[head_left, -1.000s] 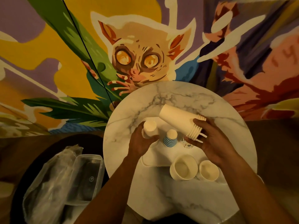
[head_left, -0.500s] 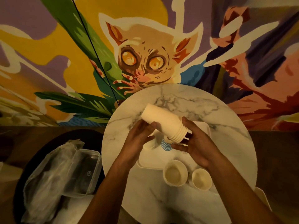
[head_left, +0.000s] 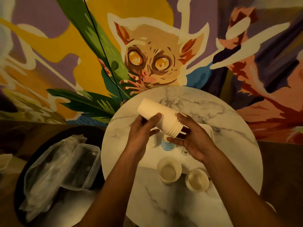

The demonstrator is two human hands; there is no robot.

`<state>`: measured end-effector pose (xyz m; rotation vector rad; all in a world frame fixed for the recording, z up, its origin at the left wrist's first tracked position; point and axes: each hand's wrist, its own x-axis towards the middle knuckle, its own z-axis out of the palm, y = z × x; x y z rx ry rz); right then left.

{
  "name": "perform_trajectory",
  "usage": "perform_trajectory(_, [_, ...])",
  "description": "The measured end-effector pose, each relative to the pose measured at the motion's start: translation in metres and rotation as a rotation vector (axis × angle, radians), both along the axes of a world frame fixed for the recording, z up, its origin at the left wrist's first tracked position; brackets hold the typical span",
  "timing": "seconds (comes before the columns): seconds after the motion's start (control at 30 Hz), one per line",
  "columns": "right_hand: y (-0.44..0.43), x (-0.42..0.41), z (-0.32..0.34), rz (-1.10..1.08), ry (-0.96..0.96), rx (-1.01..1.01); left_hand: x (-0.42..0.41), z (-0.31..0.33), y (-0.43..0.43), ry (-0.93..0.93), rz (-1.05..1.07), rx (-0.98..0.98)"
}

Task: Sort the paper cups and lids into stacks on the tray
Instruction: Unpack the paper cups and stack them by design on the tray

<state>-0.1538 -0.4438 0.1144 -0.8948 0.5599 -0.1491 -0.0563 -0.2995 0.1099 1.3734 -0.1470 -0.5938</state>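
While both hands hold it, the stack of cups [head_left: 161,122] tilts above the tray [head_left: 208,130].
The left hand [head_left: 141,136] wraps its middle; the right hand [head_left: 193,141] grips its rim end. Many cups are nested, but two loose cups [head_left: 169,172] stand alone by the tray's near edge. Hands hide most of the tray; no lids show.
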Motion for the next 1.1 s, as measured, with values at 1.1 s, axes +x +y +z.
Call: perform_trajectory(1.1, [0.048,-0.042,0.003,0.033,-0.099,-0.189,-0.045,0.012,0.01,0.259,0.26,-0.436])
